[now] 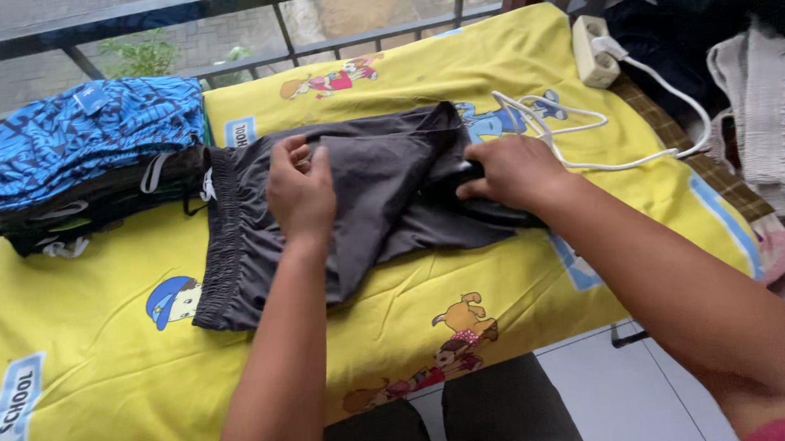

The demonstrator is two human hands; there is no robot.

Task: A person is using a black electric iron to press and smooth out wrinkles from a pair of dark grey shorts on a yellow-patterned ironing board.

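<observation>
Shorts (382, 203): dark grey, smooth, half-folded; both hands (301, 195) pressing fabric.

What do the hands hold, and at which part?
Both hold the dark shorts: left hand pinches a folded edge; right hand grips the leg end.
</observation>
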